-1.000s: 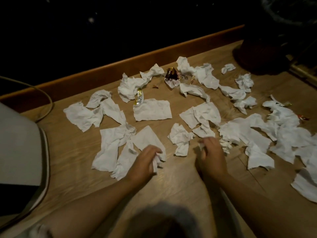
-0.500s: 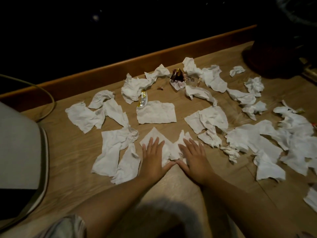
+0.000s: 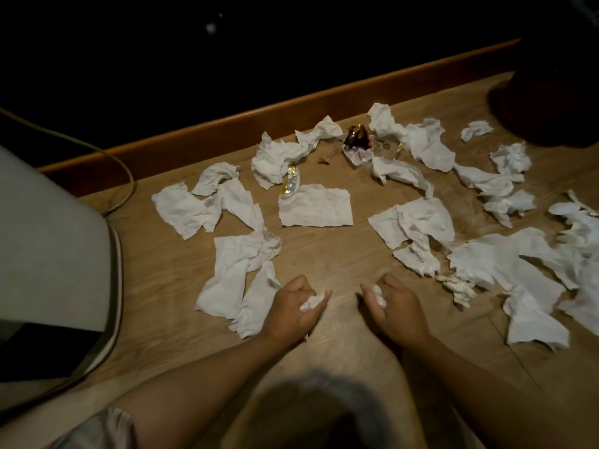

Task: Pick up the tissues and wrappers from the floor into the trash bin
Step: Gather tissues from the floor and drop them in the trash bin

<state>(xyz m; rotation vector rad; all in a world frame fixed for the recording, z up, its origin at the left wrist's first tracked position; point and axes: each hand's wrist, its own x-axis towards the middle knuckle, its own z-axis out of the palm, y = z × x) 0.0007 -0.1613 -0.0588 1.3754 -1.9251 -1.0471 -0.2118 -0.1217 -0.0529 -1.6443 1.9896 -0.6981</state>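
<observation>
Head view: both hands, left and right, each clench a crumpled tissue.

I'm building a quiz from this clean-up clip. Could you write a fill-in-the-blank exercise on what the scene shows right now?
1. Each hand, left hand and right hand, is closed on a crumpled ____.
2. The tissues lie scattered on a ____ floor.
3. The yellow-and-silver wrapper lies at the far-left corner of the flat rectangular tissue, on the side toward the ____.
4. The dark brown wrapper lies near the baseboard.

Missing words: tissue; wooden; baseboard
</observation>
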